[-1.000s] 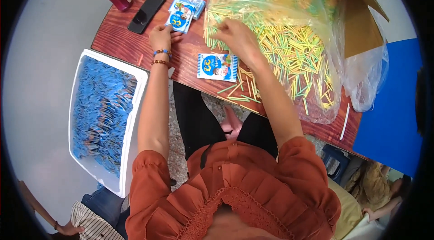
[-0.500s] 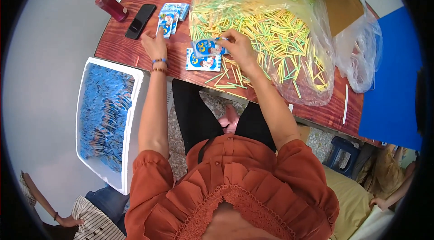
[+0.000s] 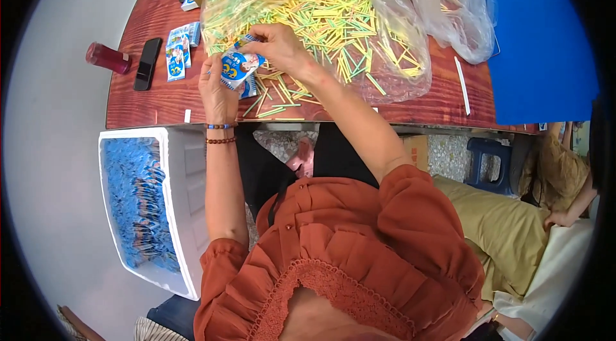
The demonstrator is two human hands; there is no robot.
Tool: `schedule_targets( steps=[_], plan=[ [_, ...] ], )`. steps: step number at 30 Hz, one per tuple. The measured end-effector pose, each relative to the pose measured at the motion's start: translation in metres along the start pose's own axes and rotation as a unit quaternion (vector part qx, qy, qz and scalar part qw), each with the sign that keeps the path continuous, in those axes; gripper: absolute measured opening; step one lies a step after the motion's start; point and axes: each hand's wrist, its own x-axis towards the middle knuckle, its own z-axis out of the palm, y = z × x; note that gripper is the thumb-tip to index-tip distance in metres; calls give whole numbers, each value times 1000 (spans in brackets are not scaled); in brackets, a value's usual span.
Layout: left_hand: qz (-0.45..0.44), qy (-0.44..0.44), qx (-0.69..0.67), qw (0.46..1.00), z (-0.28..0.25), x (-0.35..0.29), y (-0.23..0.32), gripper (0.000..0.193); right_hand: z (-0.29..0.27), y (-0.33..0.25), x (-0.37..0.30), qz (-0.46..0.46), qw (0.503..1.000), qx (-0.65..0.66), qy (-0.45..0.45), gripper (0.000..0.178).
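Just above the table (image 3: pixel 359 116), near its front edge, a printed packet (image 3: pixel 236 71) is held between both hands. The step in hand looks like two-handed handling of this one packet; to my judgement, the next move calls for a steady grip on its edges, so that it neither slips nor creases.

The packet is small, flat and tilted, blue and white with yellow marks and a little picture, and its lower edge is striped. What it contains cannot be told.

The left hand (image 3: pixel 218 87) has its fingers closed along the packet's left side, with little gap between them. The right hand (image 3: pixel 281 49) pinches the upper right part, fingertips drawn together; the exact contact is partly hidden.

Beneath it, a second packet (image 3: pixel 249 89) shows partly on the table. To the right and beyond lie many thin yellow and green sticks (image 3: pixel 321 17), mostly in a clear bag (image 3: pixel 407 78). Leftward are more packets (image 3: pixel 176 63), a dark phone (image 3: pixel 148 63) and a red bottle (image 3: pixel 109 58); below those, a white foam box (image 3: pixel 168 180) holds many blue packets (image 3: pixel 122 180).
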Motion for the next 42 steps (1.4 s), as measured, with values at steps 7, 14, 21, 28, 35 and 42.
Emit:
schedule_targets(
  steps=[7, 14, 21, 28, 35, 42],
  plan=[
    [-2, 30, 37, 999, -1, -11, 0, 12, 6, -9, -11, -19, 999, 15, 26, 22],
    [1, 51, 5, 999, -1, -14, -17, 16, 1, -3, -23, 55, 983, 173, -5, 18],
    [-40, 54, -25, 997, 2, -24, -6, 21, -19, -14, -33, 24, 971, 235, 43, 19],
    [-83, 9, -53, 995, 4, -22, -12, 21, -21, -8, -33, -166, 981, -32, -95, 26],
    [-133, 15, 15, 991, -4, -26, -5, 20, -17, 2, -32, -243, 956, -63, -151, 25],
    [-64, 30, 22, 997, -9, -24, -8, 24, -102, 32, -8, 90, 993, 59, -42, 33]
  ],
)
